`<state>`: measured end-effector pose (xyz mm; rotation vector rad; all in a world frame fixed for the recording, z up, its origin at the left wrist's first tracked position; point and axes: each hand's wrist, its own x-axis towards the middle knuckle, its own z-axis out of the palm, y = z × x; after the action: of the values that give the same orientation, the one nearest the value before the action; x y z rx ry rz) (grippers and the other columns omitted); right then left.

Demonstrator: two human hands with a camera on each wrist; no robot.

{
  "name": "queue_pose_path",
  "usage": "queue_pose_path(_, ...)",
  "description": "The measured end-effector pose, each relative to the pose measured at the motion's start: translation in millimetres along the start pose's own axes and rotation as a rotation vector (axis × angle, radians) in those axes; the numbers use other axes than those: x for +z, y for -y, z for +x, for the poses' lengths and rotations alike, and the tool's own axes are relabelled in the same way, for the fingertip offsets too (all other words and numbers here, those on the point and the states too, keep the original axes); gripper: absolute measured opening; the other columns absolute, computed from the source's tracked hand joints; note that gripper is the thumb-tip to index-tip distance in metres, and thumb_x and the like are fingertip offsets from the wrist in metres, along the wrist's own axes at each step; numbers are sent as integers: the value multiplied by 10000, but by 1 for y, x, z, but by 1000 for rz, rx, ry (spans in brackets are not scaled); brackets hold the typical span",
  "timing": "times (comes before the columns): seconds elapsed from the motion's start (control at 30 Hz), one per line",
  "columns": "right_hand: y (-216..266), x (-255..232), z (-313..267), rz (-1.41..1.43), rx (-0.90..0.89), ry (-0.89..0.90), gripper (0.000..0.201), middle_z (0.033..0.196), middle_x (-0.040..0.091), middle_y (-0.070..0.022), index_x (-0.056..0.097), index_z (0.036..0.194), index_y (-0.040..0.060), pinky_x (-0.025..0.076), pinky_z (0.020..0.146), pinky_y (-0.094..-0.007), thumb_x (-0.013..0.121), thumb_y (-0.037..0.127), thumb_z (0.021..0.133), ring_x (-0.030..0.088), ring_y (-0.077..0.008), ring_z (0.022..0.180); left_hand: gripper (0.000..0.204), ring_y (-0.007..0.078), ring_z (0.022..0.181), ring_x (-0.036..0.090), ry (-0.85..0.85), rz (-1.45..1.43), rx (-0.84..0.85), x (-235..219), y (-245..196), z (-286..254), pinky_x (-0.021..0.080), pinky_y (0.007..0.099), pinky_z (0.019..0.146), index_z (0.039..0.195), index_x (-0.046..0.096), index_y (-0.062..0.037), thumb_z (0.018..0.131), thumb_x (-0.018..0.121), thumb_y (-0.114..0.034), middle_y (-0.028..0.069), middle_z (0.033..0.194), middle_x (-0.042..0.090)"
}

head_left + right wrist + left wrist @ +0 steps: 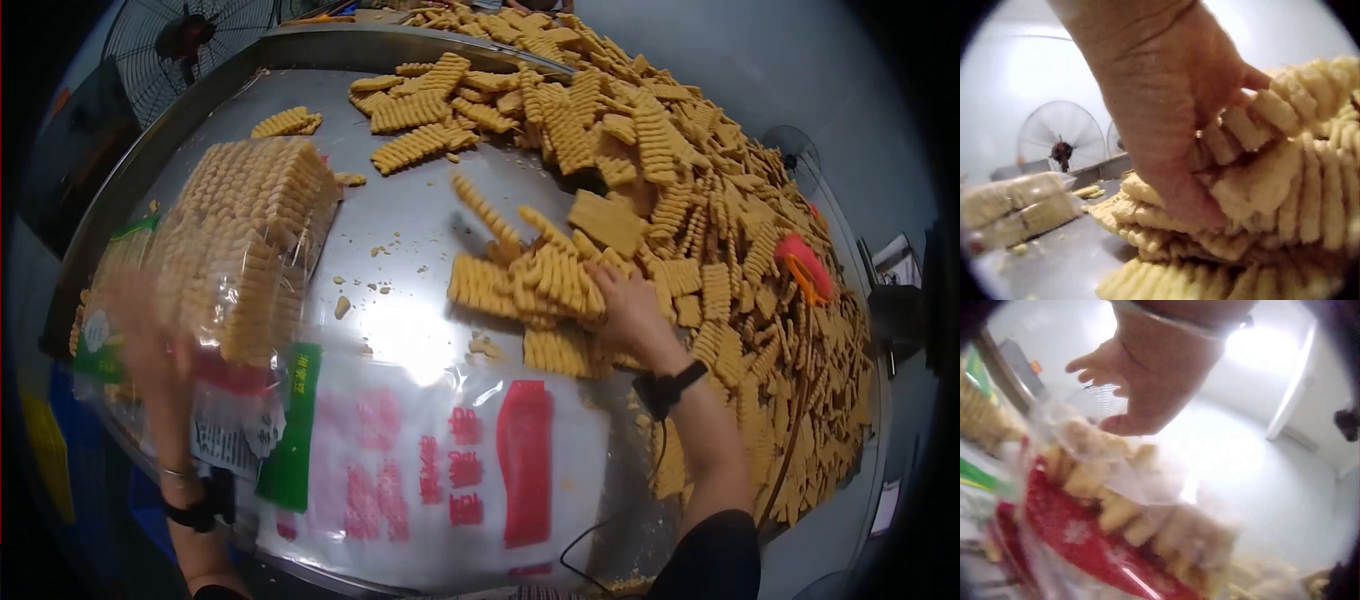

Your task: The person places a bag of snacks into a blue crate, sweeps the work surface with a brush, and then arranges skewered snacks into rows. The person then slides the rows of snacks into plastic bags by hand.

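My left hand, blurred in the head view, is beside a clear plastic bag packed with ridged yellow snack slabs. In the left wrist view its fingers are spread above the bag's plastic and red print. My right hand grips ridged snack slabs at the near edge of a large heap. Thumb and fingers close round a slab in the right wrist view; part of the grip is hidden. More slabs lie beneath that hand.
A flat printed plastic bag lies at the front of the metal table. The snack heap fills the right side, with a pink-and-orange object on it. Another bag is far left; a fan stands behind.
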<state>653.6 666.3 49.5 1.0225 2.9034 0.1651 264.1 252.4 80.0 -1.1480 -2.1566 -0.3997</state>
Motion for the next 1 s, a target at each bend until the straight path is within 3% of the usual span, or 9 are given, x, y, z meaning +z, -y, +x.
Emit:
queue_pose_path(0.2, -24, 16, -138, -32, 224, 65, 996, 1320, 447, -74, 316, 1430, 205, 463, 829, -574, 836, 190, 581, 461, -397, 1117, 746, 427, 1323, 333, 422, -758, 120, 37, -194, -11, 283, 442, 1108, 1381, 356, 42, 707, 649, -87, 289, 1403, 356)
queue_pose_path(0.3, -54, 37, -198, -55, 331, 37, 1012, 1304, 450, -77, 302, 1436, 152, 475, 819, -498, 822, 204, 570, 478, -376, 1089, 792, 414, 1353, 301, 361, -836, 146, 78, -257, 1, 300, 422, 1101, 1412, 330, -10, 708, 682, -103, 268, 1439, 328)
queue_pose_path(0.4, -94, 56, -249, -148, 433, 57, 1016, 1372, 397, -101, 230, 1470, 180, 417, 880, -659, 824, 199, 645, 428, -423, 1173, 782, 413, 1301, 364, 189, -727, 311, 91, -319, 20, 349, 430, 1063, 1386, 360, -8, 684, 692, -96, 248, 1402, 370)
queue_pose_path(0.47, -125, 62, -279, -175, 761, 173, 1048, 1364, 393, -138, 174, 1494, 164, 401, 903, -680, 821, 215, 672, 435, -420, 1170, 688, 376, 1206, 442, 375, -743, 327, 92, -359, 25, 377, 445, 1009, 1321, 425, 2, 697, 683, -128, 236, 1289, 445)
queue_pose_path(0.6, -181, 62, -346, -4, 854, 9, 1104, 1226, 486, -193, 124, 1502, 84, 460, 833, -514, 836, 218, 669, 498, -378, 1053, 781, 353, 1185, 458, 385, -755, 552, 82, -433, 22, 380, 436, 989, 1308, 440, -16, 661, 777, -295, 211, 1235, 481)
queue_pose_path(0.63, -170, 42, -353, 29, 848, -56, 1085, 1137, 513, -197, 155, 1491, 40, 447, 811, -438, 827, 168, 650, 504, -362, 1002, 863, 344, 1199, 453, 339, -680, 582, 91, -450, 16, 358, 487, 990, 1324, 431, -30, 629, 804, -379, 204, 1242, 487)
queue_pose_path(0.8, -95, 21, -395, 121, 456, -370, 844, 1140, 499, -217, 367, 1382, 5, 377, 897, -499, 728, 35, 619, 481, -376, 1051, 851, 342, 1163, 466, 458, -443, 549, 116, -513, 13, 368, 510, 951, 1361, 412, -73, 655, 803, -340, 155, 1203, 512)
queue_pose_path(0.9, -43, 47, -403, 108, 324, -362, 737, 1201, 492, -217, 401, 1339, 2, 339, 912, -588, 684, 43, 660, 462, -389, 1118, 775, 320, 1104, 499, 499, -452, 509, 120, -544, 23, 378, 506, 918, 1350, 429, -100, 686, 774, -300, 126, 1135, 541)
queue_pose_path(1.0, -42, 95, -401, 187, 190, -113, 671, 1256, 483, -217, 424, 1312, -5, 296, 933, -658, 640, 37, 679, 444, -405, 1161, 576, 326, 932, 590, 323, -620, 446, 124, -569, 43, 441, 479, 798, 1268, 476, -106, 743, 685, -215, 144, 994, 601)
